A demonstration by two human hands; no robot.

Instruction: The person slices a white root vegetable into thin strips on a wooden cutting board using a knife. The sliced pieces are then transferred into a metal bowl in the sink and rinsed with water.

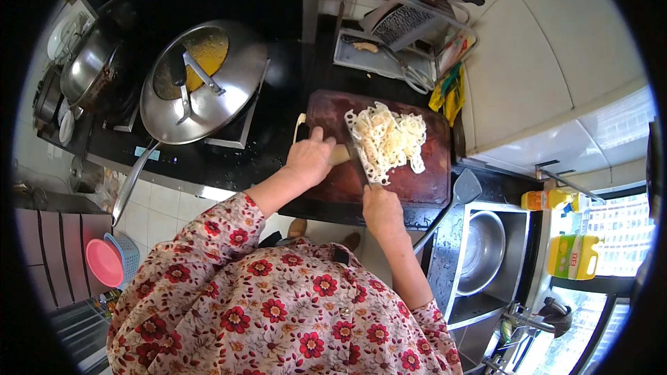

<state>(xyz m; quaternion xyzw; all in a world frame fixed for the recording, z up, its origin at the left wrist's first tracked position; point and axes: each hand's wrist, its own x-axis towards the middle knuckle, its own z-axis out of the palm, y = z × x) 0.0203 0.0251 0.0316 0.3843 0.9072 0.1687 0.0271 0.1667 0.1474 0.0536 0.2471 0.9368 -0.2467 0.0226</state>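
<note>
My left hand holds an uncut piece of lotus root on a dark red-brown cutting board. Beside that piece, my right hand grips a kitchen knife, its handle hidden in the fist and its blade pointing away from me. Thin slices of lotus root lie heaped on the board, touching the right side of the blade. A pale strip of peel or offcut sits at the board's left edge.
Left stands a wok with a domed steel and glass lid, its handle jutting towards me. A knife rack stands behind the board. Right are a spatula and a sink with a steel basin. A second pan is far left.
</note>
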